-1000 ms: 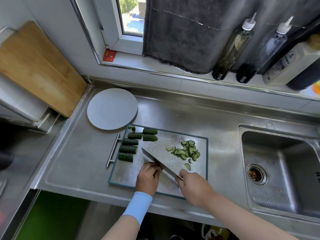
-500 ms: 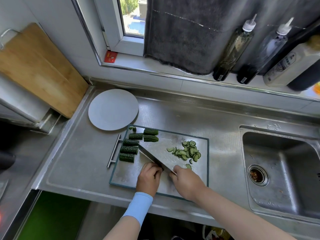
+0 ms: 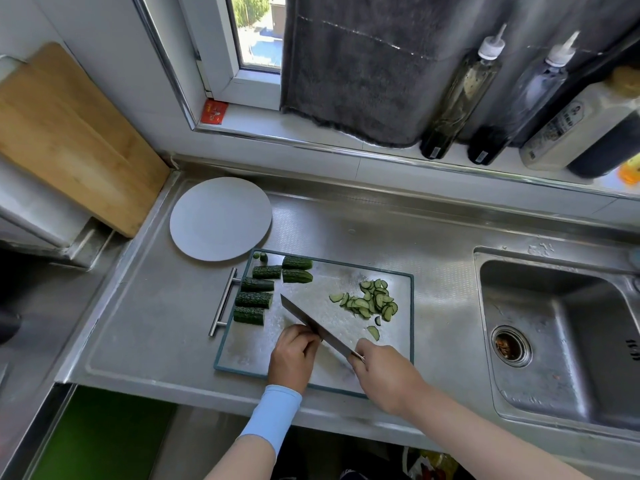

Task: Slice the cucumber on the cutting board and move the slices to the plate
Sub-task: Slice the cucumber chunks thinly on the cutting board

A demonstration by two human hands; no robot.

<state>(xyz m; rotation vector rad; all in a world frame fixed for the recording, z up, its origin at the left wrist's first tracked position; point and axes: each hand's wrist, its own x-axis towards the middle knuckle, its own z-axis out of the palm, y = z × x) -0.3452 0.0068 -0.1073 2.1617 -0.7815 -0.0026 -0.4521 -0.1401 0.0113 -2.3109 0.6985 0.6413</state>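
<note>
Curls fingers of left hand under, wrist sleeved, and grips knife handle in right hand, both forearms angled inward.

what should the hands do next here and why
Probably one more thin cut: the right hand lowers the broad steel knife beside the curled fingers of the left hand, though what they hold is hidden. Several dark green cucumber chunks lie uncut at the left of the steel cutting board, the pile of pale green slices is small, and the round white plate holds nothing.
</note>
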